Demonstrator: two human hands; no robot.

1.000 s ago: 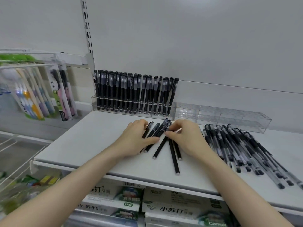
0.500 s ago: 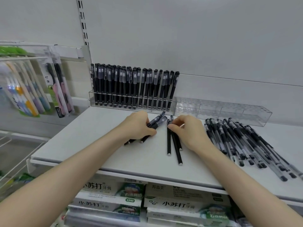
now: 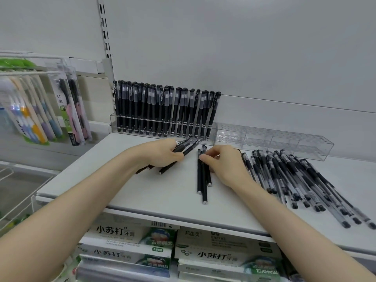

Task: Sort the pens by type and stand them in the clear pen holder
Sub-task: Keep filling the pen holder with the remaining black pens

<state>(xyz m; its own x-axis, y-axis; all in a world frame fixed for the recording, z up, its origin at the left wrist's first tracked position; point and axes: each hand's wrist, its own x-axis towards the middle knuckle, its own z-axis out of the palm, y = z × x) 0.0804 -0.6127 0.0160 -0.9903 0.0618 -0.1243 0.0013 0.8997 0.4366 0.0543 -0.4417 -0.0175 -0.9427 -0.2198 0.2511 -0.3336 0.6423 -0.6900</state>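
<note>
A clear pen holder (image 3: 264, 139) runs along the back of the white shelf (image 3: 142, 192); its left part is packed with upright matte black pens (image 3: 162, 110), its right compartments stand bare. My left hand (image 3: 162, 153) grips a bundle of black pens (image 3: 187, 148) just above the shelf, caps pointing toward the holder. My right hand (image 3: 225, 163) pinches the cap ends of three black pens (image 3: 203, 178) lying side by side on the shelf. A pile of clear-barrel pens (image 3: 295, 180) lies to the right.
Packaged toothbrushes (image 3: 30, 110) hang on hooks at the left. Toothpaste boxes (image 3: 130, 241) fill the shelf below. A white wire basket (image 3: 12, 190) sits at lower left. The shelf's front edge runs under my forearms.
My left hand has gathered the loose black pens into a bundle and lifted them off the shelf. My right hand has straightened the other three pens into a parallel row.
</note>
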